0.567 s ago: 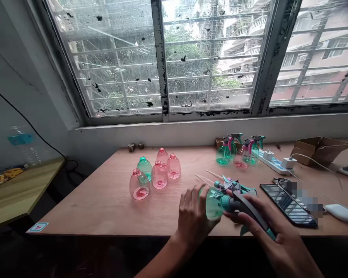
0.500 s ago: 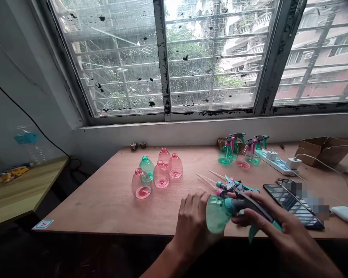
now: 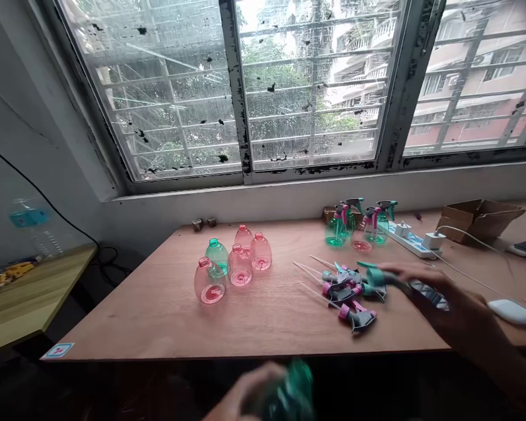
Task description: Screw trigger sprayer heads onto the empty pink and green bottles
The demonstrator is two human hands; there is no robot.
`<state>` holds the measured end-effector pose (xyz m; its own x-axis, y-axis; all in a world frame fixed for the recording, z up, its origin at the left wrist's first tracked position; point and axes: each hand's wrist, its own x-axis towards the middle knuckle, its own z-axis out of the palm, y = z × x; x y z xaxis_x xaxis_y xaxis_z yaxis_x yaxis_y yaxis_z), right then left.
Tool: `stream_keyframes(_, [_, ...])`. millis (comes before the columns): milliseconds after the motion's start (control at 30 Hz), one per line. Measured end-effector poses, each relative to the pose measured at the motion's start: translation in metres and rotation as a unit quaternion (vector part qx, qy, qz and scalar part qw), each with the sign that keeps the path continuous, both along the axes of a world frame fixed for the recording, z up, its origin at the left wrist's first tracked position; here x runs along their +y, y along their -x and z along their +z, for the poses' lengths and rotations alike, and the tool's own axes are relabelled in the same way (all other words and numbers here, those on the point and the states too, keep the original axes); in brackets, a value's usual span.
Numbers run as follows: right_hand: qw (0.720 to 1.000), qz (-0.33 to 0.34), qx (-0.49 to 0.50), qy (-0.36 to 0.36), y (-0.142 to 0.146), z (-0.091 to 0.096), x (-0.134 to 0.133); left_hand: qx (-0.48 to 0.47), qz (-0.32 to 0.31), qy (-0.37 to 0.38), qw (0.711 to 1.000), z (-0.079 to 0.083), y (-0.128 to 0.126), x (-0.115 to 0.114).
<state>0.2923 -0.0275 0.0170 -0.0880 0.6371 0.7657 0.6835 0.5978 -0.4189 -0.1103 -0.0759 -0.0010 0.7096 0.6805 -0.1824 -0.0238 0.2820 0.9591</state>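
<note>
Low in front of the table's edge, my left hand (image 3: 254,389) is closed around a green spray bottle (image 3: 296,392), both blurred and cut off by the picture's bottom. Over the right part of the table, my right hand (image 3: 451,298) grips a grey and teal spray head (image 3: 390,279); the fingers hide part of it. Just left of that hand lies a pile of grey spray heads (image 3: 342,286) with pink or teal collars and thin white tubes. One pink-collared spray head (image 3: 358,317) lies nearest the front edge.
Several pink bottles (image 3: 240,272) and a green bottle (image 3: 217,254) stand open-necked at left. Fitted spray bottles (image 3: 335,229) stand at the back beside a power strip (image 3: 409,241). A cardboard box (image 3: 477,222), a white mouse (image 3: 511,311) and a partly hidden tablet (image 3: 429,292) are at right.
My left hand has dropped down and left with the green bottle, below the table edge. My right hand has moved up and right, apart from the bottle. The spray head pile is now more visible.
</note>
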Motion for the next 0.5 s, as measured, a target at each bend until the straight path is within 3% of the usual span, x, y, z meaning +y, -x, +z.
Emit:
stream_keyframes(67, [0.993, -0.096, -0.058, 0.043, -0.013, -0.009, 0.036, 0.044, 0.156, -0.121, 0.979, 0.004, 0.007, 0.015])
stream_keyframes(133, [0.987, -0.1, -0.099, 0.084, -0.022, -0.022, 0.069, 0.139, 0.274, -0.259, 0.916, 0.005, 0.009, 0.036])
stream_keyframes(167, [0.983, -0.089, -0.122, 0.106, -0.024, -0.026, 0.083, 0.194, 0.306, -0.333, 0.871, 0.004, 0.009, 0.049])
stream_keyframes(233, [0.975, -0.07, -0.158, 0.142, -0.028, -0.025, 0.109, 0.224, 0.328, -0.378, 0.836, 0.0, 0.008, 0.073])
stream_keyframes(333, [0.967, -0.104, -0.17, 0.159, -0.03, 0.004, 0.15, 0.267, 0.359, -0.43, 0.784, -0.01, 0.005, 0.103])
stream_keyframes(500, [0.949, -0.239, -0.143, 0.146, -0.016, 0.071, 0.225, 0.344, 0.385, -0.514, 0.685, -0.017, -0.009, 0.128])
